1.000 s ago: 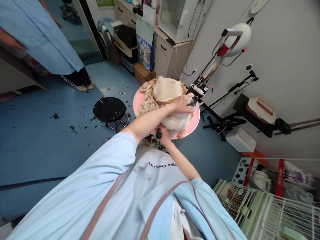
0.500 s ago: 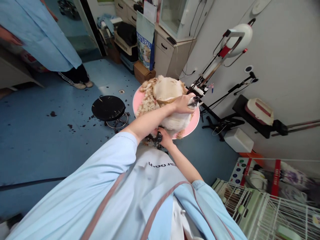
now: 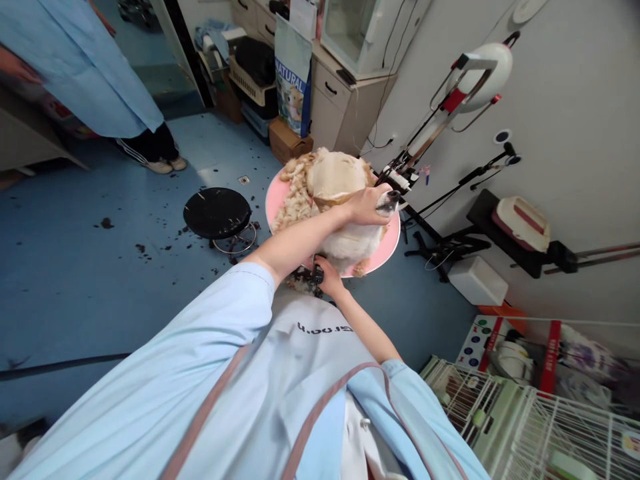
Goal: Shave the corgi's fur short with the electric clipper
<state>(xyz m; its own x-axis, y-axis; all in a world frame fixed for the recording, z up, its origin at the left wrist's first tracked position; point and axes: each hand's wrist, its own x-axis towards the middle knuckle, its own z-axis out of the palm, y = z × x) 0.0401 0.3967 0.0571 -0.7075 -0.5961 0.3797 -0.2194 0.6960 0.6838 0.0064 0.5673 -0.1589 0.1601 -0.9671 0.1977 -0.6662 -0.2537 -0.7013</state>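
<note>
A tan and white dog [image 3: 336,180] stands on a round pink grooming table [image 3: 391,243]. Loose clipped fur [image 3: 295,200] is heaped on the table's left side. My left hand [image 3: 365,205] is closed round the dog's muzzle, just behind its black nose [image 3: 389,202]. My right hand [image 3: 330,275] sits lower, at the table's near edge under the dog's chest, wrapped round a black clipper [image 3: 317,272]. My light blue smock [image 3: 260,387] fills the lower part of the view.
A black round stool [image 3: 217,213] stands left of the table, with dark fur clumps on the blue floor. Another person in a blue smock [image 3: 95,73] stands at the upper left. A dryer on a stand [image 3: 477,70] is at the right, white wire cages [image 3: 525,427] at the lower right, cabinets behind.
My right hand with the clipper has shifted slightly down and left along the table's near edge. My left hand stays on the muzzle.
</note>
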